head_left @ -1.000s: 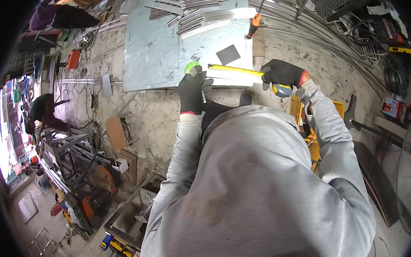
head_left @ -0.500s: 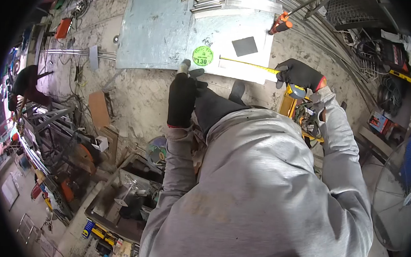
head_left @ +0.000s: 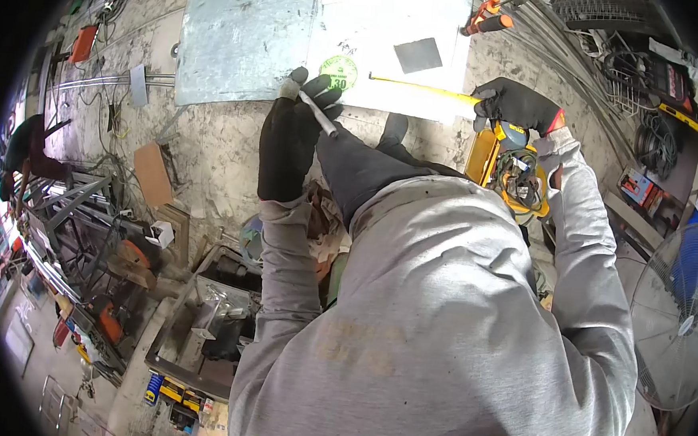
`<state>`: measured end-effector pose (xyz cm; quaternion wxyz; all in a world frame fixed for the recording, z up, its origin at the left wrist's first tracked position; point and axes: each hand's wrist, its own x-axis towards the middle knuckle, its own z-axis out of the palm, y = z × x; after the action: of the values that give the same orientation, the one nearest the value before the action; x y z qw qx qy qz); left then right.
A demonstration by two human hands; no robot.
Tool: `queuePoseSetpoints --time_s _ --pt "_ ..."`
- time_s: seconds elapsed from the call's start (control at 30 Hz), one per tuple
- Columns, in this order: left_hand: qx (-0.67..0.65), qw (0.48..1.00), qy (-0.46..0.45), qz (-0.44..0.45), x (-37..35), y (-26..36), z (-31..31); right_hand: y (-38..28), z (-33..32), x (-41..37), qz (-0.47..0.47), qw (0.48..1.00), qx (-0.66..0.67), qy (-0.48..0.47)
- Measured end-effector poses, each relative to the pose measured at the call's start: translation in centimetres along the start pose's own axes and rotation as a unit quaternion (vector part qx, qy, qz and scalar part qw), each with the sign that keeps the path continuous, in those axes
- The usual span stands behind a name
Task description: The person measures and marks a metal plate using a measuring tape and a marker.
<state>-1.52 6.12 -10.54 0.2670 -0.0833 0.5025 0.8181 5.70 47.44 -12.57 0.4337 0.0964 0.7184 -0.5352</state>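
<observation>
My left hand (head_left: 288, 138), in a dark glove, is closed on a slim grey pen or marker (head_left: 318, 114). Its fingertips are at the near edge of the pale metal sheet (head_left: 240, 43), beside a round green sticker (head_left: 339, 73) that they partly cover. My right hand (head_left: 520, 107), also gloved, grips a tape measure (head_left: 429, 89), whose yellow blade reaches left across the sheet. The glove hides most of the tape's case. A small dark grey rectangle (head_left: 417, 55) lies on the sheet above the blade.
Orange-handled clamps (head_left: 486, 21) sit at the sheet's right corner. Below my right hand is a yellow case (head_left: 527, 185) with cables. A fan (head_left: 678, 318) stands at right. Metal frames (head_left: 78, 209) and an open bin (head_left: 211, 313) fill the left. A person (head_left: 29, 150) bends at far left.
My left hand has turned and shifted left, bringing the grey pen into view. My right hand has moved slightly up with the tape. The whole view has shifted a little.
</observation>
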Motion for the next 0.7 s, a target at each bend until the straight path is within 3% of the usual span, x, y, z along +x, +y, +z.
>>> queuePoseSetpoints --time_s 0.43,0.53,0.7 --pt "0.075 0.997 0.008 -0.033 -1.2 -1.3 -0.2 1.1 -0.2 0.6 0.004 1.000 0.011 0.015" --pt "0.074 0.997 -0.019 0.010 -1.5 -1.4 -0.5 1.8 -0.6 1.1 -0.006 1.000 0.025 0.013" --pt "0.154 0.987 0.045 0.007 -1.0 -1.2 -0.2 1.7 -0.3 0.5 -0.022 0.997 0.058 0.042"
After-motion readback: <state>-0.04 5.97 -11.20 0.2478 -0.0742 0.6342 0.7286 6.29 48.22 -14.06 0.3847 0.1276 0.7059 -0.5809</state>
